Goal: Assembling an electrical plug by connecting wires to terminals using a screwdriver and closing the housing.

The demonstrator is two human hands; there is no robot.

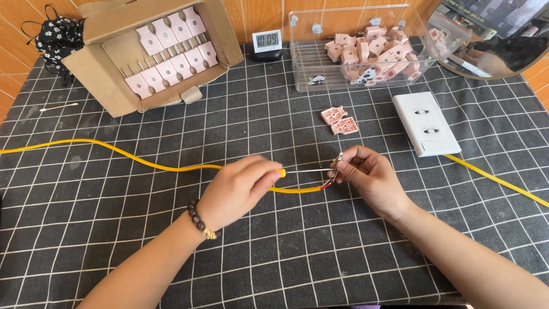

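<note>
The left hand [243, 191] is gripping a small screwdriver [306, 170] near the middle of the mat [286, 257]; its fingers are curled together around the yellow handle, so only the handle tip is showing past the knuckles. The thin metal shaft is lying almost level, with its long axis running left to right, and its tip is pointing to the right, into the fingers of the right hand [369, 177]. The right hand is pinching a small metal plug pin [338, 158] between thumb and fingertips, with the fingers pressed close together; the pin is tilting a little upward toward the far edge of the mat. The yellow cable [143, 162] is coming in from the left edge, passing under the left hand and ending at the right hand, where a short red wire [326, 185] is showing. Two pink plug shells [339, 121] are lying just beyond the hands, and a white socket block [426, 123] is lying to their right. At the far left corner a cardboard box [103, 68] is holding rows of pink plugs, and at the far edge a clear plastic box [309, 63] is holding loose pink parts.
</note>
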